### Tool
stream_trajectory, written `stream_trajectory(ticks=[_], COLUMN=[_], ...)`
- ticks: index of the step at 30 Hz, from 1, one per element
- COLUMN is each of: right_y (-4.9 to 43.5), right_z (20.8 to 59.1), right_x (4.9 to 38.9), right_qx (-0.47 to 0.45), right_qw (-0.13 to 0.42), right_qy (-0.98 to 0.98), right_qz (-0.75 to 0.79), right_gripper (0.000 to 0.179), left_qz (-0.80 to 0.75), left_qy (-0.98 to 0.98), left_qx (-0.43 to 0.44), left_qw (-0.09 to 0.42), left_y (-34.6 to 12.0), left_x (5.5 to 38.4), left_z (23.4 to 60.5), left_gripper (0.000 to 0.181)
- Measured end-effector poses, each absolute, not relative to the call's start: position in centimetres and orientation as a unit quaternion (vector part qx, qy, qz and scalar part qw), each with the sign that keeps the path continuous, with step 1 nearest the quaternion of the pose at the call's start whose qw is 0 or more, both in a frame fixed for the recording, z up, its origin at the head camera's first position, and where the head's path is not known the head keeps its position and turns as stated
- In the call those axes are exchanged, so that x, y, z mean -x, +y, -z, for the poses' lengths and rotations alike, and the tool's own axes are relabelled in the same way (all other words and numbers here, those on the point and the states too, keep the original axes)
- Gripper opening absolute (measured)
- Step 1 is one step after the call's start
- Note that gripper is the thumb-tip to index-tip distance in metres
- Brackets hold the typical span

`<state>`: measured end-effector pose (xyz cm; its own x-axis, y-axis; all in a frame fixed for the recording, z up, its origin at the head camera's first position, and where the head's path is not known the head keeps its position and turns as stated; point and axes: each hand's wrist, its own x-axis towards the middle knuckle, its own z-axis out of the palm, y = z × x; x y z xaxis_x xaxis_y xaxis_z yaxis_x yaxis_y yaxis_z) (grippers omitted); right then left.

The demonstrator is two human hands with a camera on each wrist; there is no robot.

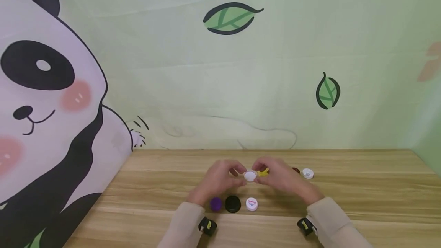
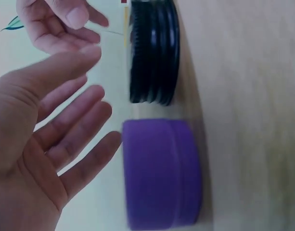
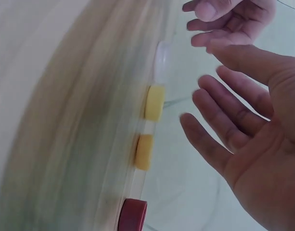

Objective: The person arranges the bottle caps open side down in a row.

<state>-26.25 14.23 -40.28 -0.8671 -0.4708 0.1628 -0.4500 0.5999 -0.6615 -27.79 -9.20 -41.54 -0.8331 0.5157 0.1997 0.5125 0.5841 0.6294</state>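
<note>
My left hand (image 1: 225, 177) and right hand (image 1: 275, 175) face each other above the table, one on either side of a plain white cap (image 1: 250, 176). In the left wrist view the left hand (image 2: 56, 125) has loosely spread fingers and holds nothing. The right wrist view shows the right hand (image 3: 253, 115) relaxed in the same way, apart from the white cap (image 3: 160, 62). Two yellow caps, a nearer one (image 3: 143, 152) and a farther one (image 3: 155, 103), lie beyond the right fingers. From the head, a yellow cap (image 1: 263, 172) is partly hidden by that hand.
In front stand a purple cap (image 1: 216, 204), a black cap (image 1: 232, 204) and a white cap with printing (image 1: 252, 204). A dark red cap (image 1: 295, 170) and another white cap (image 1: 308, 173) lie right of the right hand. A panda-print cloth (image 1: 172, 68) hangs behind the wooden table (image 1: 372, 202).
</note>
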Motion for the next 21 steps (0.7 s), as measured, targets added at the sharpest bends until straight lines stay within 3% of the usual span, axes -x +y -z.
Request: stream_trajectory(ticks=[7,21], right_y=[14.0,13.6], right_z=[40.4,41.2], right_x=[27.3,28.7], right_qx=[0.247,0.268], right_qw=[-0.006,0.023], right_qy=[0.914,0.908], right_qz=[0.322,0.321], right_gripper=[0.030,0.032], left_qz=[-0.350,-0.353], left_qy=[0.900,0.905], left_qx=[-0.260,-0.238], left_qw=[-0.010,0.009], left_y=[-8.7,-7.6], left_x=[28.6,29.4], left_z=[42.3,42.9], left_gripper=[0.041,0.036])
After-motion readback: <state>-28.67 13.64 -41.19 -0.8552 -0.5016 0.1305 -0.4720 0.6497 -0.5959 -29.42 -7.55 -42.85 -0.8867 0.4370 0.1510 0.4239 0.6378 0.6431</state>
